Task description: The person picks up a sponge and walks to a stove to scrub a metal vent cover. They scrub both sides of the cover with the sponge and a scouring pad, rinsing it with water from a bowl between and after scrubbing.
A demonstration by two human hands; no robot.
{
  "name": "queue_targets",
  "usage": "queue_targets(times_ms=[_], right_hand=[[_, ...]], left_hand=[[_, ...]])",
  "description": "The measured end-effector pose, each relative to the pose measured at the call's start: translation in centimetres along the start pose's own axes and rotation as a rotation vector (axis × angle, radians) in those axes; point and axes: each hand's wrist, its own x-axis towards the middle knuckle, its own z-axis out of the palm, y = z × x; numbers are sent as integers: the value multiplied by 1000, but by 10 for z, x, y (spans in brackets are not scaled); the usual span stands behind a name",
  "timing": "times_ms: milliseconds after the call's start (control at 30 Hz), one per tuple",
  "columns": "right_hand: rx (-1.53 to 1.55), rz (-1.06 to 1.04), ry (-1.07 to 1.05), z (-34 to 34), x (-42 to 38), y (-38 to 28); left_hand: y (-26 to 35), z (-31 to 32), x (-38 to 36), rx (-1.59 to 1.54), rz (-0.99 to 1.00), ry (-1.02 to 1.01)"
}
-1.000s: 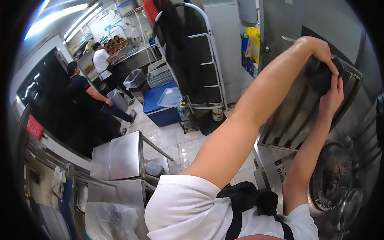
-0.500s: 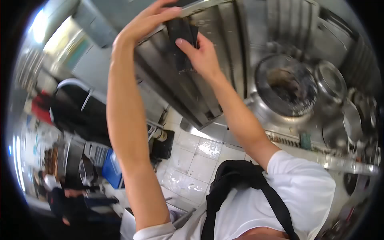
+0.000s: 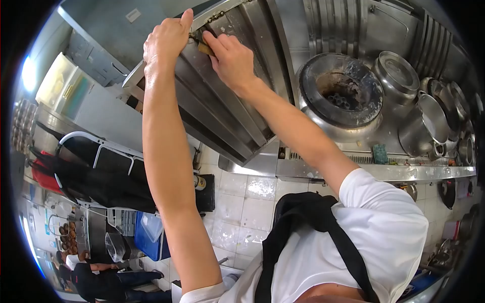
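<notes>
A large ridged metal panel (image 3: pixel 222 96) stands tilted in front of me. At its upper left edge is my left hand (image 3: pixel 166 43), fingers curled over the rim and thumb pointing up. My right hand (image 3: pixel 233 63) is closed round a small yellowish-brown pad (image 3: pixel 206 49), which touches the panel near that same rim. Dark grime shows along the panel's top edge. Part of the pad is hidden by my right fingers.
Right of the panel is a round burner (image 3: pixel 341 93), with metal pots (image 3: pixel 424 126) beyond. A green scouring pad (image 3: pixel 380 154) lies on the counter's grate. Black cloth (image 3: pixel 101 174) hangs at left; a co-worker (image 3: pixel 96 278) is at lower left.
My left hand has come down and left onto the panel's rim. My right hand has moved slightly left; the dark flat piece seen by it earlier no longer shows, and the pad does.
</notes>
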Motion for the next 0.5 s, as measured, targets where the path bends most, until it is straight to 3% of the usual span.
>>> queue_targets(times_ms=[67,333,500], right_hand=[[-41,10,-34,4,2,-1],[-56,-18,-132,21,8,13],[4,-27,-186,14,-39,21]], left_hand=[[7,-4,-3,76,-80,5],[13,-11,-17,135,-45,8],[9,-6,-12,157,-64,8]])
